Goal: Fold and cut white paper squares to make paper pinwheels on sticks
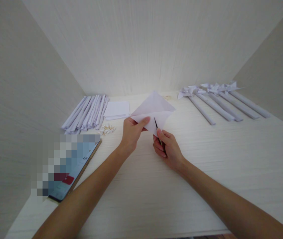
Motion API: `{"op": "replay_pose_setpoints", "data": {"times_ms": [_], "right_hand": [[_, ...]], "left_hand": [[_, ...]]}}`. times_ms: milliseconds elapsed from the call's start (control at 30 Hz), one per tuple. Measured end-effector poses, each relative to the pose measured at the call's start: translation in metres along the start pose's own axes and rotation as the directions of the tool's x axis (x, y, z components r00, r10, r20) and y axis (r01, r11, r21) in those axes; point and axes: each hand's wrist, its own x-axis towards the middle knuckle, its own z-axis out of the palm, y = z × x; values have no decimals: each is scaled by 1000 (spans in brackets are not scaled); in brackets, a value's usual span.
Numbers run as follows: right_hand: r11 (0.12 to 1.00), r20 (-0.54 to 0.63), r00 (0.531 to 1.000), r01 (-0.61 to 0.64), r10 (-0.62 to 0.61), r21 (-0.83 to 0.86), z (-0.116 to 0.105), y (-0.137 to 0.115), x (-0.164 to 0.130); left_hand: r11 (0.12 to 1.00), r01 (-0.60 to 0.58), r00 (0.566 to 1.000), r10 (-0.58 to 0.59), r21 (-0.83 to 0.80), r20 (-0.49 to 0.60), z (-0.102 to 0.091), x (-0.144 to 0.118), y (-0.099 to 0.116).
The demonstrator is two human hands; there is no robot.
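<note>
Between thumb and fingers, my left hand (134,131) pinches a square sheet of white paper (153,103) by its near left side. Crease lines cross the sheet, and one corner points away from me. In my right hand (167,146) is a pair of dark scissors (156,123), its handles mostly covered by my fingers. A blade lies over the near corner of the paper, pointing toward its middle. Whether the paper is cut there I cannot tell.
Rolled paper sticks (88,113) lie in a bundle at back left, beside stacked paper squares (117,109) and small whitish pieces (108,128). A phone (79,166), partly pixelated, leans at left. Several paper pinwheels (212,89) on sticks lie at right. Walls (141,49) enclose the table.
</note>
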Motion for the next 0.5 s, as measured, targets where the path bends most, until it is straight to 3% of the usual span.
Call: {"op": "replay_pose_setpoints", "data": {"times_ms": [233,500], "right_hand": [[1000,1,1000,2,-2,-19,1,1,1],[991,73,996,55,-46,-125,-2,6,0]], "left_hand": [[1000,2,999,-3,-28,-37,1,0,-4],[943,-90,962,-1,-321,-274,-8,13,-10]]}}
